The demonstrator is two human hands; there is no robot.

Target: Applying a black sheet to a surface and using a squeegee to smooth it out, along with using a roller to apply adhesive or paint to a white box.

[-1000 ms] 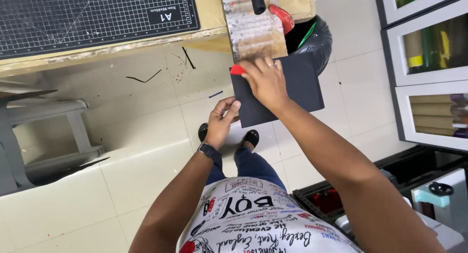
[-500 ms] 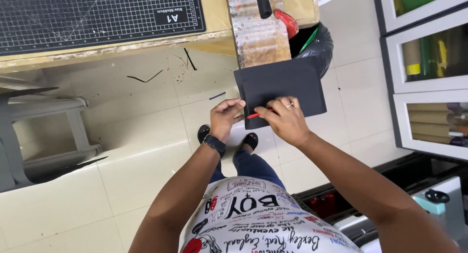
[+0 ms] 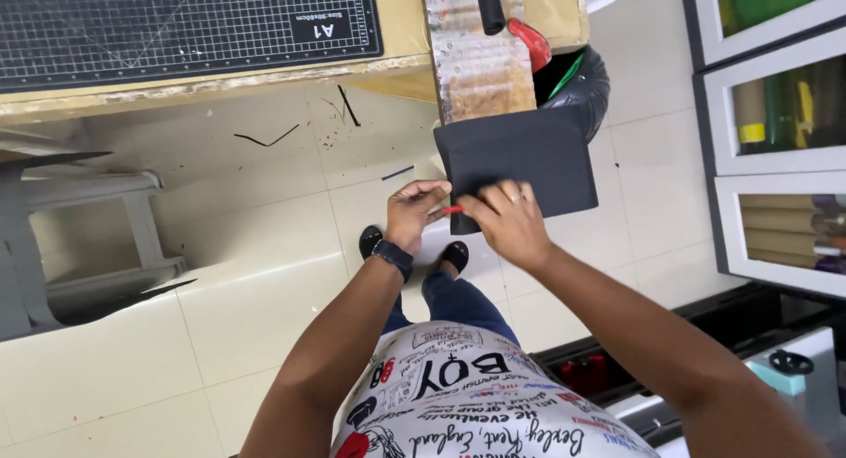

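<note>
From the head view, looking straight down, the left hand [image 3: 414, 213] and right hand [image 3: 507, 222] meet at the lower left corner of a flat dark grey rectangular sheet [image 3: 520, 158], which is held in the air above the pale tiled floor [image 3: 264, 273] and below the edge of the wooden table [image 3: 397, 52]. Both hands are closed in a pinch, the left on the sheet's corner, the right lying over its lower edge, with a small red object [image 3: 452, 210] showing between them. A dark gridded cutting mat [image 3: 176, 22] lies on the table, and a black bin [image 3: 577, 83] stands just beyond the sheet.

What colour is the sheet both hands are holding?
Dark grey, nearly black sheet, plain; seen in the head view.
</note>
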